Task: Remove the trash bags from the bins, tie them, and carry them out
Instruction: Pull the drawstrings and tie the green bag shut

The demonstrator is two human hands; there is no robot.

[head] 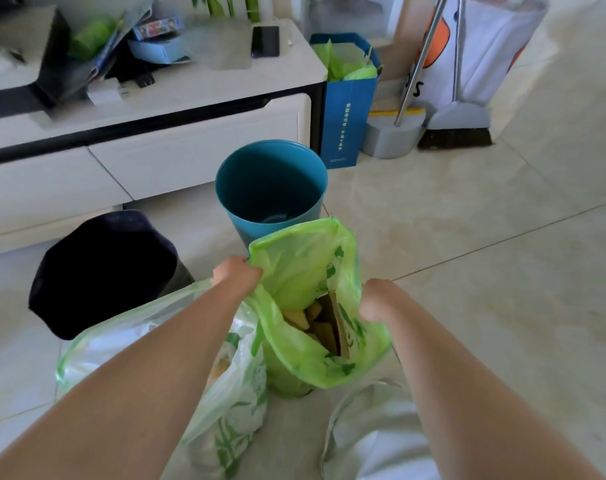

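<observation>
A green trash bag [301,271] stands on the floor in front of me, its mouth wide and cardboard scraps showing inside. My left hand [237,271] grips the bag's left rim. My right hand [377,301] grips the right rim. Just behind the bag stands a teal bin [232,188] with no liner in it. A black bin [104,271] lies tipped on its side at the left. A second, pale translucent bag [232,410] with green print sits under my left forearm, filled and untied.
A white low cabinet [156,140] with clutter on top runs along the back left. A blue paper bag [350,109] with green tissue, a grey dustpan and a broom [457,133] stand at the back. Tiled floor stretches to the right.
</observation>
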